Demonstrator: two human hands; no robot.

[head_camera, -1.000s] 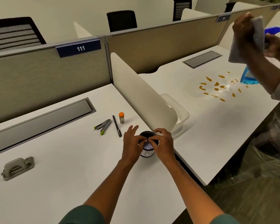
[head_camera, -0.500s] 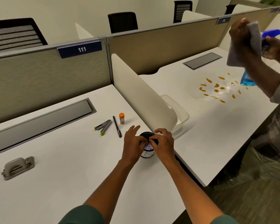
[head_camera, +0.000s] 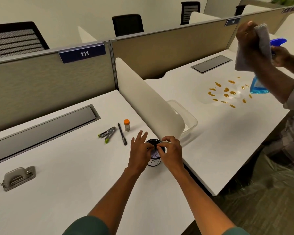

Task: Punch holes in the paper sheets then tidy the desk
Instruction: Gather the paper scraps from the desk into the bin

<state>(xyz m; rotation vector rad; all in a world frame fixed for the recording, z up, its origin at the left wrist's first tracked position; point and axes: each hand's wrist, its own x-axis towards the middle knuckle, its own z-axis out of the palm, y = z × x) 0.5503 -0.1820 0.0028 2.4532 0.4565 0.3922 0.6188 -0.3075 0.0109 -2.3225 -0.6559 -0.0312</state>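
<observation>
While both hands stay gathered over the mouth of the black pen cup (head_camera: 153, 162), almost nothing has shifted across the last second: the left hand (head_camera: 139, 152) and right hand (head_camera: 170, 151) keep their fingertips together above the rim, thumb and forefinger of each pinching a small dark object whose identity is too small to make out, the left hand's other fingers fanned out beyond. That stillness suggests a fiddly drop-in step of the tidying phase, not yet released. No paper sheets are visible anywhere on the desk (head_camera: 61, 192). Just beyond the pinch and to its left lie the pen (head_camera: 122, 133), the stapler (head_camera: 108, 134) and the orange-capped vial (head_camera: 126, 125), all untouched and probably next for the cup. The hole punch (head_camera: 18, 177) sits well apart, far to the left of the hands. Off to the right, past the white divider (head_camera: 148, 102), another person holds a cloth (head_camera: 252, 48) and a spray bottle (head_camera: 260, 85) above a spill.
</observation>
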